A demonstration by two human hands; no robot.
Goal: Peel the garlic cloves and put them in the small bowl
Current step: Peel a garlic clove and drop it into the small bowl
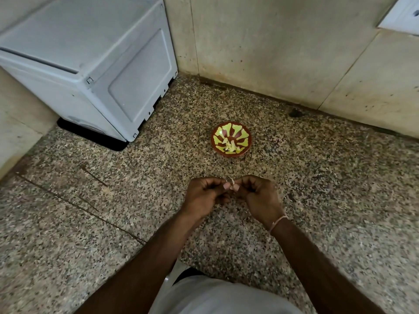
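While both hands, the left hand (205,193) and right hand (258,193), pinch one garlic clove (231,184) between their fingertips above the counter (328,189), we judge peeling underway; next, strip the skin and drop it in the small bowl (231,139) just beyond, which already holds pale cloves.

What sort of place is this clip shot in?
Probably a home kitchen corner, on a speckled stone counter. A grey appliance stands against the tiled wall, and both hands pinch a garlic clove near a small patterned bowl.
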